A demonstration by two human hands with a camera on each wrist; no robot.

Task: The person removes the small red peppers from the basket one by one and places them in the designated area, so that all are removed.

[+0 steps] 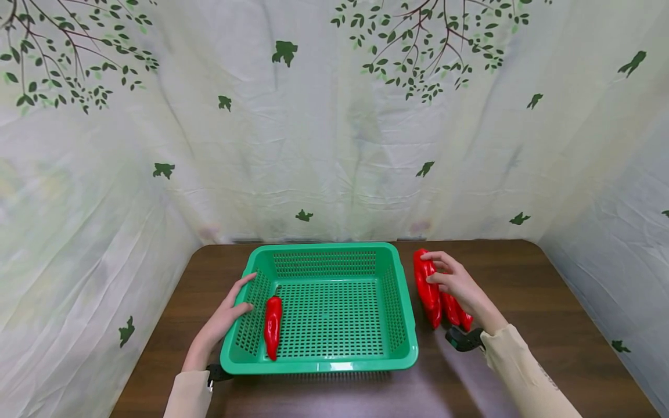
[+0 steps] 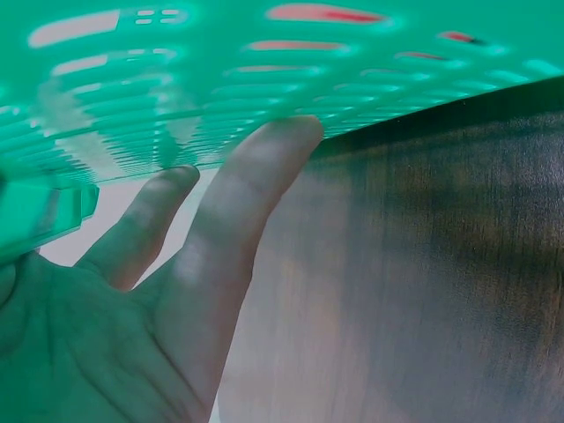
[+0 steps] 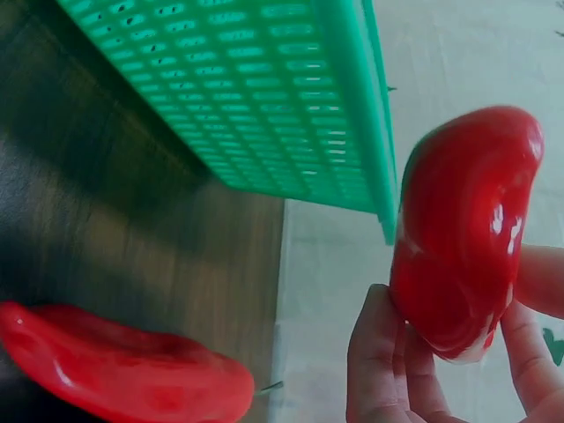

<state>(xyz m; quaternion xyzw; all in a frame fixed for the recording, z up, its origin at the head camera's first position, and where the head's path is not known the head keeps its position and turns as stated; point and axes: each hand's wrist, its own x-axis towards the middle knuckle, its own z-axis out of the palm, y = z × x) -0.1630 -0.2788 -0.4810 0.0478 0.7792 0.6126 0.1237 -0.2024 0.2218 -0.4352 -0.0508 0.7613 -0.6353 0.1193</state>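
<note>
A green plastic basket with slotted walls stands on the table. My left hand grips its left rim, thumb and a finger over the edge; in the left wrist view, other fingers lie along the outer wall. One long red pepper lies inside the basket, near its left wall. To the basket's right, my right hand holds another red pepper between thumb and fingers. Beneath that hand, more red peppers lie on the table, partly hidden by it; one pepper shows a thin stem in the right wrist view.
The brown wooden table extends to both sides of the basket. Pale curtains with leaf prints enclose its back and sides. Black wrist cameras are strapped at the wrists.
</note>
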